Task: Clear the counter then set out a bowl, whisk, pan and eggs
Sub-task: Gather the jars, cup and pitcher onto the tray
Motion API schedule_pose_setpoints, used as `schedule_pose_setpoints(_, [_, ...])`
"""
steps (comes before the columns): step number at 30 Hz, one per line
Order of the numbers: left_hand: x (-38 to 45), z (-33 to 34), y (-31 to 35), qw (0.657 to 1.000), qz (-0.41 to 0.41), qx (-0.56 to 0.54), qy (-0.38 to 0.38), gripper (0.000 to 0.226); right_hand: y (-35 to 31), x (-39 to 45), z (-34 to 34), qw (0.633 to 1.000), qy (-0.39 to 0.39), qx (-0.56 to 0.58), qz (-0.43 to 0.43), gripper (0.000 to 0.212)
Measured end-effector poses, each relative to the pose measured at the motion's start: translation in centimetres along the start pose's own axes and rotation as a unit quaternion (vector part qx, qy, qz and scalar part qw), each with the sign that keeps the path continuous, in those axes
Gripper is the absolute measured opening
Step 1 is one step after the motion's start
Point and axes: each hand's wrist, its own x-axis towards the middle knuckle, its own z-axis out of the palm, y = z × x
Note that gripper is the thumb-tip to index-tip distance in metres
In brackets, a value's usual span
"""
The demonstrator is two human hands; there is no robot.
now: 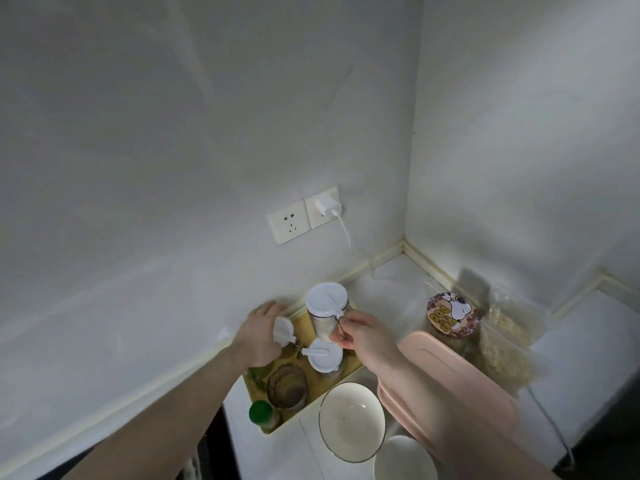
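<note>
The left hand [264, 332] lay over a white-lidded jar [284, 330] at the wall side of the tray [349, 370], its fingers curled around the jar's lid. The right hand [360, 329] pinched a thin metal spoon handle [338, 325] at the lid edge of the tall jar [325, 311], which stood upright at the far end of the tray. A second low jar [325, 355] with a white lid stood in the middle of the tray, just beside both hands. A glass [287, 386] stood nearer on the tray, and a green-capped bottle [261, 412] occupied the tray's near corner. The bowl [351, 421] rested on the desk [391, 292] just beside the tray's near edge, upright and open; a second white dish [403, 459] sat nearer still, partly cut off by the frame. A pink lid [429, 351] lay right of the tray, partly under the right forearm. Beyond it stood a printed tin [453, 315] and a clear bag [505, 341] of grain. On the wall above the tray, a charger [327, 204] sat plugged into a socket [289, 223].
</note>
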Motion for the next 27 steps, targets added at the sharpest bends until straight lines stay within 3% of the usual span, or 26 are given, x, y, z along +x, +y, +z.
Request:
schedule_pose_setpoints(7, [-10.4, -3.6, -0.5, 0.995, -0.011, -0.064, 0.081, 0.064, -0.8, 5.2, 2.4, 0.986, -0.034, -0.152, 0.06, 0.03])
schedule_pose_setpoints(14, [-18.4, -4.3, -1.6, 0.988, -0.073, -0.087, 0.104, 0.067, -1.2, 9.2, 5.7, 0.975, -0.036, -0.185, 0.12, 0.019])
schedule_pose_setpoints(23, [-21.2, -3.6, 0.0, 0.981, -0.109, -0.105, 0.118, 0.065, 2.0, 11.4, 6.9, 0.954, -0.041, -0.247, 0.164, 0.034])
schedule_pose_setpoints(27, [-21.2, -3.9, 0.8, 0.98, -0.113, -0.106, 0.126, 0.064, 1.9, 12.2, 6.8, 0.956, -0.03, -0.237, 0.173, 0.029])
